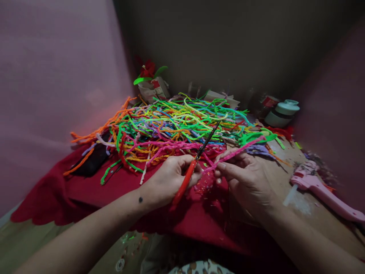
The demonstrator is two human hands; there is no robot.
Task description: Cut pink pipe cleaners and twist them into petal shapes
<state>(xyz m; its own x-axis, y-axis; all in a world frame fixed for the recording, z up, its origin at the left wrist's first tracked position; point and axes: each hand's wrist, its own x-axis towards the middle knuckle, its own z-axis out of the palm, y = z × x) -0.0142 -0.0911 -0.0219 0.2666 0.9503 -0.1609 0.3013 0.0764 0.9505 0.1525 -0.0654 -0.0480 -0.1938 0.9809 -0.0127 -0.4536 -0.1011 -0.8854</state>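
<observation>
Showing two bare hands near the middle of the near edge of a brown-topped bench (281, 173), its left part draped in a dark red cloth with a scalloped hem (94, 203). The grip of the left hand (165, 180) is closed about a pair of scissors with orange-red handles and dark metal blades (186, 182); the handles lie across the fingers and the blades point towards the far edge, apparently so that the fingertips remain free beside the strand. The grip of the right hand (246, 173) pinches a fuzzy bright-pink chenille stem (239, 153) between thumb and fingers, seemingly to steady it at the point of hold. Whether the left fingertips also grasp its lower end cannot be told.

Heaped along the far edge, multicoloured chenille stems (182, 123) lie loosely tangled, presumably to keep every colour within reach while the near edge serves for handling. A pink glue gun (316, 186) rests by the right edge, probably placed clear of the pile; a pale teal lidded jar (282, 112) stands near the far right corner.

The held stem appears plush and slender, with a slightly uneven, twisted outline. It slants above the bench, its upper end towards the far right corner, its lower end beside the left fingertips.
</observation>
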